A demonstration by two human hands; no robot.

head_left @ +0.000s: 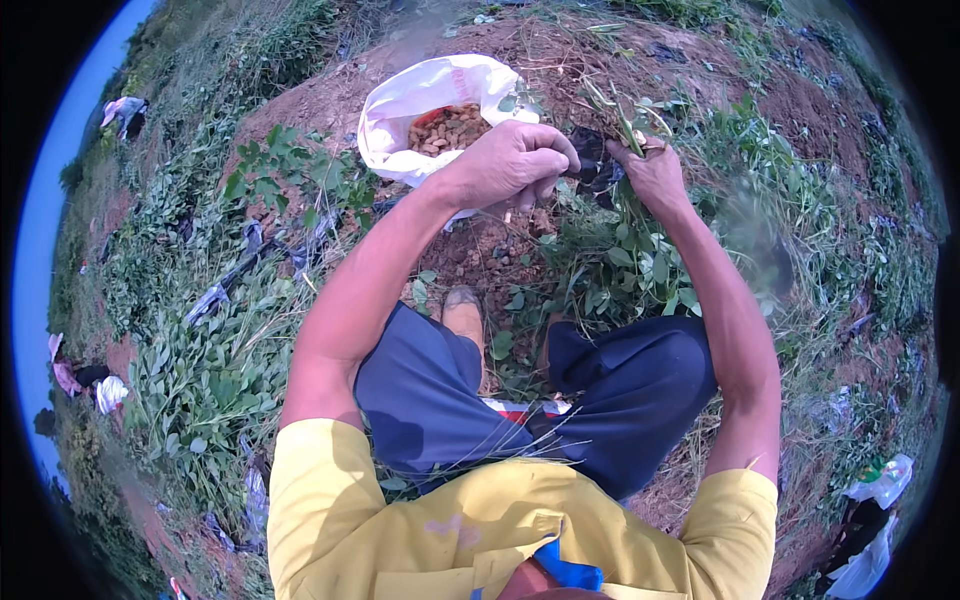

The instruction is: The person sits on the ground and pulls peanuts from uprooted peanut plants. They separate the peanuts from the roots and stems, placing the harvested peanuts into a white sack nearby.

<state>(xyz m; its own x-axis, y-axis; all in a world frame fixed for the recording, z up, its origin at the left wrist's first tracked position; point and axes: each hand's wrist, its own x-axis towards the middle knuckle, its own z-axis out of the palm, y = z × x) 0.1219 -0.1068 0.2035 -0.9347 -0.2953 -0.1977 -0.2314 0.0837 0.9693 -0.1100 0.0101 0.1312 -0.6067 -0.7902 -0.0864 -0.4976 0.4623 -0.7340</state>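
My left hand (521,161) is over the right rim of a white woven sack (379,127), its fingers curled; whether anything small is between them cannot be told. Inside the open sack lie many unshelled peanuts (442,133). To the right, my right hand (656,171) grips a bunch of green peanut plant stems (628,129). Leafy parts of plants (637,259) hang or lie below that hand. Between the two hands is a piece of dark plastic film (592,161).
Uprooted leafy plants (202,405) and torn plastic film (225,281) cover much of the reddish soil. Two people (124,114) (71,375) are bent over far to the left, one beside a white bag (111,394). More plastic bags (862,559) lie at the lower right.
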